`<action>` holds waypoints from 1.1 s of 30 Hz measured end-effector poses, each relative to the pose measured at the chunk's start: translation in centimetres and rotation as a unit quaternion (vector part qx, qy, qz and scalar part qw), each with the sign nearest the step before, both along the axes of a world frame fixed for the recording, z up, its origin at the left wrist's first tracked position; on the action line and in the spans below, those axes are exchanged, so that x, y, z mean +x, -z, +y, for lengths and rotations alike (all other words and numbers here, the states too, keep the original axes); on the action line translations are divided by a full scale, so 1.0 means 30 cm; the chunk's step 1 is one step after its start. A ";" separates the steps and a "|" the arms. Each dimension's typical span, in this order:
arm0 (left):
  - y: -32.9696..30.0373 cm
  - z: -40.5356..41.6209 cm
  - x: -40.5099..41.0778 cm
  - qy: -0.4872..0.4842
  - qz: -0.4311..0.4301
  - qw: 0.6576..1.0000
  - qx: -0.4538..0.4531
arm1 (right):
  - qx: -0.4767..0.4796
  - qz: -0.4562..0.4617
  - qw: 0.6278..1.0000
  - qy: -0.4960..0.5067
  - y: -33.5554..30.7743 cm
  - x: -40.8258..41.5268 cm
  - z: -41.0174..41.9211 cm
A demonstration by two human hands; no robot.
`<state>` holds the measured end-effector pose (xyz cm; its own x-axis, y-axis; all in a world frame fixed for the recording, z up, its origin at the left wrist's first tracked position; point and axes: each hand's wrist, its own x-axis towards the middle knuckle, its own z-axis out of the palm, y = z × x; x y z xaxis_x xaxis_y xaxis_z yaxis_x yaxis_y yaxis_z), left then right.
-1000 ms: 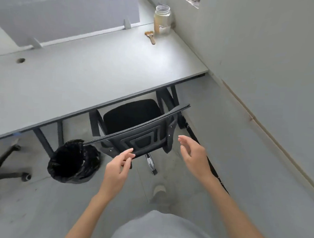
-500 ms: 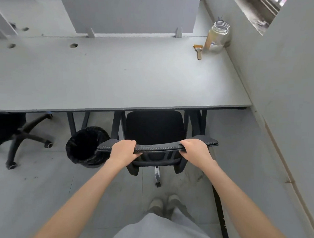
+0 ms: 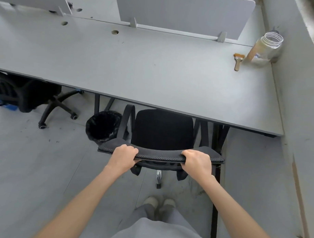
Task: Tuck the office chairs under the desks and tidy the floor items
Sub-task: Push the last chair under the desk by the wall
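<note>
- Left hand (image 3: 123,157): fingers curled over the top edge of the black mesh-backed office chair (image 3: 163,131), gripping it left of centre.
- Right hand (image 3: 197,162): fingers wrapped over the same top edge, right of centre. Both arms reach forward from the bottom of the view.
- Chair: backrest faces the person, black seat pad partly under the front edge of the long grey surface (image 3: 136,64); armrests stand on both sides of the seat, tops just at the surface edge. Chrome column shows below the backrest.
- Round bin with black liner (image 3: 102,126) on the floor just left of the chair, half under the surface edge, beside the black desk legs.
- Second black office chair (image 3: 37,97) further left, well apart, its star base with castors sticking out from under the surface.
- On the surface, far right corner near the wall: clear glass jar (image 3: 267,48), open top; small wooden-handled brush (image 3: 238,60) just left of it.
- Grey divider panels (image 3: 183,13) upright along the back edge of the surface.
- Person's light shoes (image 3: 158,203) on the grey floor behind the chair.
</note>
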<state>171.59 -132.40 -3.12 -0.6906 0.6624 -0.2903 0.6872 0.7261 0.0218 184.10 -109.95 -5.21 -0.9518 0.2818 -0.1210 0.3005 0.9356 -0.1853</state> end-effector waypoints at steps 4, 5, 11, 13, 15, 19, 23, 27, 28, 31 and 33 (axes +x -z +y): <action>0.021 -0.029 0.079 -0.007 0.025 0.999 0.047 | 0.017 -0.010 0.997 -0.070 -0.008 -0.019 0.058; 0.025 -0.034 0.094 -0.015 0.034 0.998 0.047 | 0.015 -0.016 0.996 -0.083 -0.013 -0.029 0.070; 0.053 -0.089 0.141 -0.055 0.040 0.996 0.056 | 0.033 -0.051 0.987 -0.146 -0.019 -0.068 0.043; 0.055 -0.149 0.142 -0.071 0.033 0.995 0.062 | 0.025 -0.048 0.988 -0.144 -0.005 -0.053 -0.020; 0.056 -0.221 0.123 -0.058 0.031 0.996 0.059 | 0.018 -0.018 0.990 -0.138 0.006 -0.023 -0.103; 0.042 -0.364 0.073 -0.018 0.033 0.998 0.040 | 0.027 0.019 0.993 -0.111 0.000 0.043 -0.289; 0.039 -0.463 0.028 0.063 0.041 0.997 0.029 | 0.020 0.039 0.997 -0.056 0.034 0.109 -0.438; 0.053 -0.539 -0.017 0.143 0.032 0.989 0.027 | 0.029 0.069 0.997 0.012 0.054 0.168 -0.565; 0.051 -0.553 -0.027 0.156 0.033 0.987 0.029 | 0.033 0.074 0.996 0.029 0.054 0.176 -0.594; 0.051 -0.596 -0.054 0.192 0.033 0.980 0.044 | 0.028 0.077 0.994 0.074 0.059 0.197 -0.690; 0.053 -0.622 -0.075 0.213 0.028 0.976 0.045 | 0.022 0.066 0.993 0.091 0.068 0.211 -0.742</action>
